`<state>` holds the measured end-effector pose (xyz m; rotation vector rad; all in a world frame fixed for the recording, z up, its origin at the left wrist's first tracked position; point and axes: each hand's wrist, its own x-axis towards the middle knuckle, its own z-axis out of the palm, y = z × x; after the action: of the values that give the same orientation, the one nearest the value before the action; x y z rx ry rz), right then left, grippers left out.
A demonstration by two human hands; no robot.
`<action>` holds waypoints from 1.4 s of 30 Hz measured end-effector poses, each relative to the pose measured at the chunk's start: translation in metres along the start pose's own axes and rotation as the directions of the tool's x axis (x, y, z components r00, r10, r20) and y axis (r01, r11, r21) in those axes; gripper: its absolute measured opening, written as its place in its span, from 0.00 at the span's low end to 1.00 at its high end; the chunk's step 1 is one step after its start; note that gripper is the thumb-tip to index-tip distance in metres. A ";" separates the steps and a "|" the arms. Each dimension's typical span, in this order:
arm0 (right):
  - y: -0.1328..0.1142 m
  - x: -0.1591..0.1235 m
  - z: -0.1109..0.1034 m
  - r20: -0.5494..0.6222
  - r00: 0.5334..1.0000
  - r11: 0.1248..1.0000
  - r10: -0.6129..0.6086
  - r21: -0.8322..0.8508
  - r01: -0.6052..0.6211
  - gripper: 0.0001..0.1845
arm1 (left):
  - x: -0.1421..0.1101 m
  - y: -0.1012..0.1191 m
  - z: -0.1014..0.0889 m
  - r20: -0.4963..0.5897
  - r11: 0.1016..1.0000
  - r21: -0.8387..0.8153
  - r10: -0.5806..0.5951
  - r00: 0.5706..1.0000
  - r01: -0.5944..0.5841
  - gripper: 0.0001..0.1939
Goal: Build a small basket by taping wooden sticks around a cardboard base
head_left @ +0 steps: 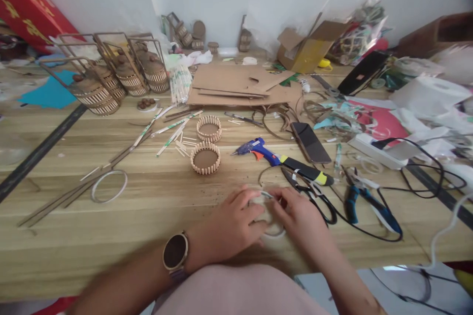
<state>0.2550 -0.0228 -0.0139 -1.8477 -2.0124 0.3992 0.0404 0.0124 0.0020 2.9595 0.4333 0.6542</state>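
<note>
A thin white ring (274, 235) is between my two hands, close to the table's front edge. On its left side, my left hand (240, 221) has bent fingers lying over it, covering part of the ring. Thumb and fingertips of my right hand (301, 214) pinch its upper right part. Just beyond the hands lie a blue glue gun (258, 148) and black scissors (314, 192). Two round pieces edged with short wooden sticks, a nearer one (205, 158) and a farther one (209, 129), stand ahead of my left hand.
Another white ring (109, 199) lies at left beside thin brown strips (121, 155). At right are pliers (369, 199), a phone (310, 141) and a power strip (379, 151) with black cable. Cardboard (229, 76) and small lantern-like models (129, 78) stand farther back.
</note>
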 end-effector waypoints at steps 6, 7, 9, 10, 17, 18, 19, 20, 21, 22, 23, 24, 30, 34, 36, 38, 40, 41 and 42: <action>-0.010 -0.002 -0.011 0.116 0.989 0.992 -0.092 0.096 0.081 0.08 | 0.002 -0.002 0.001 0.007 0.988 -0.106 0.112 0.994 -0.111 0.11; -0.010 -0.002 -0.013 0.127 0.983 0.989 -0.135 0.082 0.125 0.08 | 0.002 -0.002 0.000 0.037 0.985 -0.125 0.124 0.992 -0.118 0.11; -0.009 -0.001 -0.015 0.142 0.965 0.975 -0.220 0.046 0.216 0.09 | 0.001 -0.004 0.000 0.092 0.983 -0.140 0.132 0.987 -0.119 0.11; -0.008 0.001 -0.016 0.146 0.957 0.968 -0.251 0.027 0.249 0.09 | 0.001 -0.005 0.000 0.100 0.984 -0.138 0.127 0.987 -0.113 0.10; 0.023 0.016 -0.014 -0.013 0.971 0.959 -0.239 -0.162 0.234 0.10 | -0.004 -0.011 -0.003 -0.102 0.997 0.059 -0.041 0.994 0.048 0.13; 0.028 0.018 -0.014 -0.051 0.974 0.961 -0.223 -0.178 0.211 0.11 | -0.004 -0.011 -0.005 -0.110 0.995 0.067 -0.060 0.992 0.068 0.12; 0.033 0.020 -0.014 -0.089 0.974 0.964 -0.209 -0.185 0.190 0.12 | -0.005 -0.010 -0.007 -0.114 0.995 0.061 -0.073 0.991 0.080 0.11; 0.036 0.021 -0.015 -0.128 0.972 0.967 -0.199 -0.183 0.175 0.14 | -0.005 -0.009 -0.009 -0.123 0.996 0.045 -0.078 0.989 0.084 0.09; 0.039 0.021 -0.017 -0.166 0.968 0.971 -0.190 -0.178 0.160 0.15 | -0.006 -0.008 -0.011 -0.130 0.996 0.021 -0.079 0.988 0.082 0.08; 0.041 0.022 -0.019 -0.199 0.964 0.975 -0.176 -0.172 0.142 0.15 | -0.006 -0.006 -0.012 -0.132 0.997 -0.007 -0.074 0.988 0.074 0.06; 0.043 0.023 -0.022 -0.224 0.962 0.979 -0.154 -0.165 0.118 0.15 | -0.007 -0.005 -0.013 -0.129 0.997 -0.034 -0.070 0.989 0.066 0.05; 0.046 0.025 -0.026 -0.240 0.963 0.983 -0.126 -0.158 0.089 0.16 | -0.008 -0.003 -0.013 -0.123 0.996 -0.058 -0.070 0.990 0.064 0.04; 0.090 0.062 -0.062 -0.312 0.948 0.985 0.063 -0.134 -0.109 0.16 | -0.019 -0.004 0.000 -0.170 0.988 -0.118 -0.119 0.978 0.100 0.11; 0.129 0.114 -0.083 -0.311 0.930 0.965 0.197 -0.105 -0.239 0.12 | -0.025 -0.008 0.014 -0.285 0.988 -0.098 -0.144 0.948 0.121 0.15; 0.141 0.145 -0.088 -0.292 0.924 0.954 0.246 -0.093 -0.283 0.13 | -0.027 -0.010 0.020 -0.333 0.989 -0.095 -0.137 0.933 0.111 0.16; 0.148 0.175 -0.088 -0.277 0.922 0.949 0.271 -0.083 -0.304 0.16 | -0.029 -0.011 0.023 -0.348 0.990 -0.097 -0.134 0.928 0.107 0.16; 0.151 0.202 -0.084 -0.254 0.924 0.947 0.285 -0.074 -0.313 0.17 | -0.029 -0.013 0.026 -0.363 0.989 -0.111 -0.131 0.922 0.097 0.14; 0.152 0.215 -0.081 -0.241 0.926 0.946 0.290 -0.070 -0.315 0.17 | -0.030 -0.013 0.027 -0.369 0.988 -0.121 -0.135 0.919 0.096 0.14; 0.152 0.226 -0.078 -0.230 0.928 0.946 0.294 -0.067 -0.317 0.17 | -0.030 -0.015 0.028 -0.390 0.988 -0.126 -0.135 0.911 0.093 0.14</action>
<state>0.4112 0.2131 0.0058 -2.1742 -1.6310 0.1678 0.0227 0.0172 -0.0371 2.6693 0.5744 1.2292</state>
